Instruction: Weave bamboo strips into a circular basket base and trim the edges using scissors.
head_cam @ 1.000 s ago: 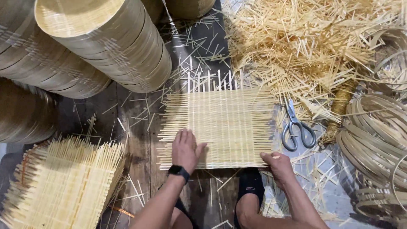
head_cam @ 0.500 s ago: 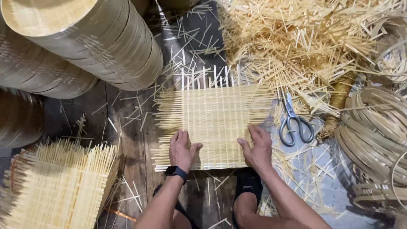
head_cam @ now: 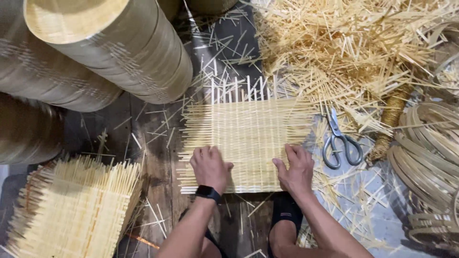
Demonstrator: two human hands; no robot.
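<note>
Woven mat (head_cam: 248, 138) under both hands

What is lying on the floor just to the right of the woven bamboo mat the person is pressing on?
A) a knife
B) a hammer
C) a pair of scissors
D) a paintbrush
C: a pair of scissors with grey handles lies on the floor just right of the woven mat, beyond the right hand, while the left hand also presses on the mat's near edge.
</note>
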